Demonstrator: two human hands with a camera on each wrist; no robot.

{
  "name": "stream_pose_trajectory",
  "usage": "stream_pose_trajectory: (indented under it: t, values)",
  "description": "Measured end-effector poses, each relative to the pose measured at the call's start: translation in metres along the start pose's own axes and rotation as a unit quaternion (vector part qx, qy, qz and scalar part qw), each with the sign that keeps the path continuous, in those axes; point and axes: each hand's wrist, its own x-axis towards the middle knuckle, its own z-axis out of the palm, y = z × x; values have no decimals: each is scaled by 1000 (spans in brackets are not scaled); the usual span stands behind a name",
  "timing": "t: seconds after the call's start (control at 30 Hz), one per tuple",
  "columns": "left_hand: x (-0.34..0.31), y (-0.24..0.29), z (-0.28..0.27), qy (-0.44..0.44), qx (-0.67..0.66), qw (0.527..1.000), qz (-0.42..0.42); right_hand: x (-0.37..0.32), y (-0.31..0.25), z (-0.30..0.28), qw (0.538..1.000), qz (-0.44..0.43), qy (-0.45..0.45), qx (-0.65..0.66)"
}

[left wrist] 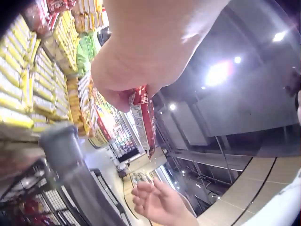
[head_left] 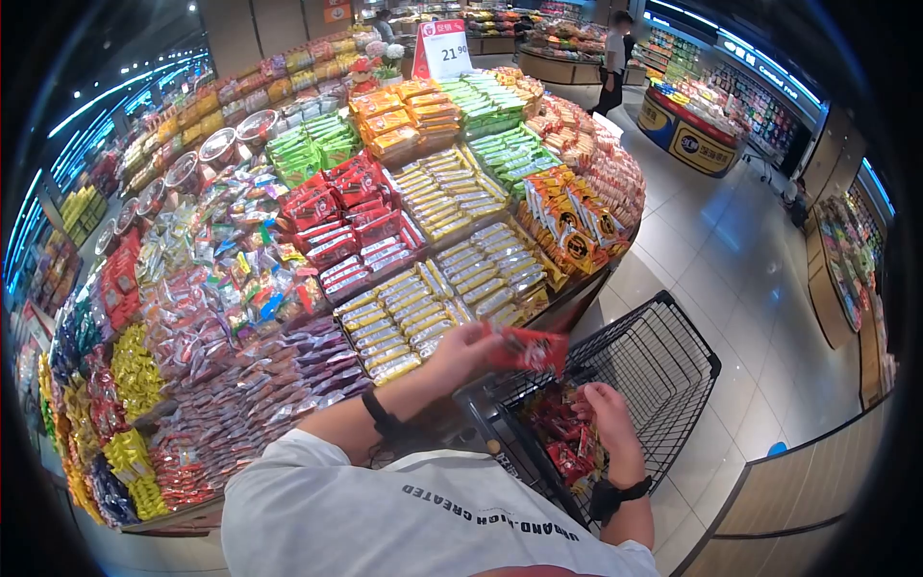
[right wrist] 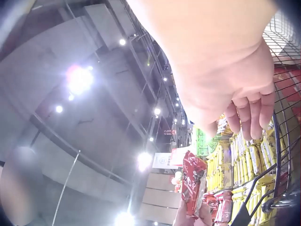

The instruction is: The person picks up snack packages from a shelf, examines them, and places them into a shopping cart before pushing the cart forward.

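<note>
My left hand (head_left: 463, 358) pinches one end of a red snack packet (head_left: 529, 350) between display and cart. In the left wrist view the packet (left wrist: 146, 120) hangs below the fingers, its silvery side partly showing. My right hand (head_left: 608, 413) is over the shopping cart (head_left: 663, 356), close above several red packets (head_left: 569, 450) lying in it. Its fingers (right wrist: 244, 115) are loosely bent with nothing between them in the right wrist view. There the left hand (right wrist: 193, 219) holds the red packet (right wrist: 193, 181) upright beyond it.
A large rounded display bears yellow-wrapped bars (head_left: 399, 317), red packets (head_left: 336, 207), green packets (head_left: 312, 144) and loose wrapped sweets (head_left: 231, 260). A price sign (head_left: 444, 50) stands at its top. Tiled floor (head_left: 711, 279) lies right of the cart. Another person (head_left: 615, 62) stands beyond the display.
</note>
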Motion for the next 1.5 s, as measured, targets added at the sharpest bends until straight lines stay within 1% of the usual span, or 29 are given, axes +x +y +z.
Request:
stream_pose_trajectory:
  t: [0.07, 0.13, 0.2, 0.3, 0.37, 0.43, 0.5, 0.53, 0.6, 0.63, 0.73, 0.8, 0.83, 0.9, 0.93, 1.0, 1.03, 1.07, 1.13, 1.17, 1.23, 1.33, 1.43, 1.5]
  values:
    - [-10, -20, 21, -50, 4, 999, -3, -3, 4, -3, 1000, -6, 1, 0]
    - [-23, -21, 39, -73, -20, 997, -9, 1, 17, -11, 998, -25, -42, 37]
    - [-29, -30, 47, -74, -13, 997, -26, -8, 14, -8, 997, -30, -52, 55]
    - [-31, -47, 53, -64, 15, 998, -14, -6, 26, -16, 994, -47, -71, 71]
    - [-34, -42, 57, -64, 22, 998, -11, -6, 27, -20, 993, -58, -80, 69]
    - [-35, -42, 59, -64, 30, 997, -9, -9, 25, -21, 997, -45, -61, 29]
    - [-33, -49, 62, -54, 69, 996, 25, -14, 20, -20, 997, -38, -55, 26]
    - [-32, -46, 64, -52, 69, 996, 25, -15, 19, -21, 998, -32, -47, 24]
    - [-31, -40, 68, -72, 131, 988, 30, -16, 21, -25, 998, -35, -40, 36]
    - [-28, -42, 71, -71, 130, 989, 29, -16, 22, -27, 998, -39, -31, 50]
    - [-20, -45, 76, -95, 162, 982, 12, -13, 28, -37, 998, -36, -15, 55]
    - [-16, -43, 79, -128, 199, 971, 28, -15, 27, -41, 998, -37, -6, 50]
    - [-12, -43, 79, -130, 200, 971, 27, -17, 25, -41, 998, -40, 3, 42]
    - [-3, -42, 80, -164, 218, 960, 63, -18, 21, -42, 998, -43, 12, 48]
    - [1, -41, 82, -166, 219, 960, 62, -18, 20, -42, 997, -46, 19, 53]
    - [11, -39, 85, -200, 164, 965, 42, -16, 18, -45, 997, -49, 30, 46]
    - [13, -35, 87, -212, 116, 970, -10, -17, 17, -45, 997, -52, 39, 37]
    - [15, -41, 87, -212, 116, 970, -12, -18, 16, -44, 997, -51, 40, 38]
    - [18, -49, 87, -204, 157, 966, 35, -20, 12, -44, 997, -47, 41, 35]
    - [19, -50, 87, -206, 157, 965, 34, -20, 14, -45, 997, -46, 42, 36]
    - [20, -50, 89, -202, 161, 964, 59, -19, 20, -50, 998, -45, 42, 25]
    - [20, -50, 90, -206, 168, 961, 72, -19, 23, -52, 997, -38, 55, 34]
    - [22, -50, 91, -208, 168, 962, 62, -22, 22, -52, 996, -28, 50, 75]
    - [24, -48, 92, -208, 190, 957, 61, -21, 26, -55, 996, -37, 51, 66]
